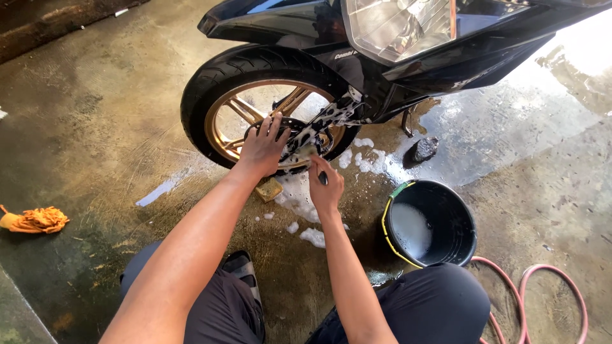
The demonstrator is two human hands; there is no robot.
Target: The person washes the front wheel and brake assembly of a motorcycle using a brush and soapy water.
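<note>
Brush [319,172] head hidden behind soapy hub [305,137]

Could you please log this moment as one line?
left hand: braced on soapy gold-spoked motorcycle wheel | right hand: scrubbing hub with small dark brush | black plastic bucket: right, on wet concrete

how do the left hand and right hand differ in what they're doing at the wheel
The left hand lies open, fingers spread flat on the soapy hub of the gold wheel; the right hand is closed around a small dark-handled brush. The left hand sits higher, over the hub; the right hand is lower, near the wheel's bottom edge. Both are bare and reach toward the same foamy wheel.
</note>
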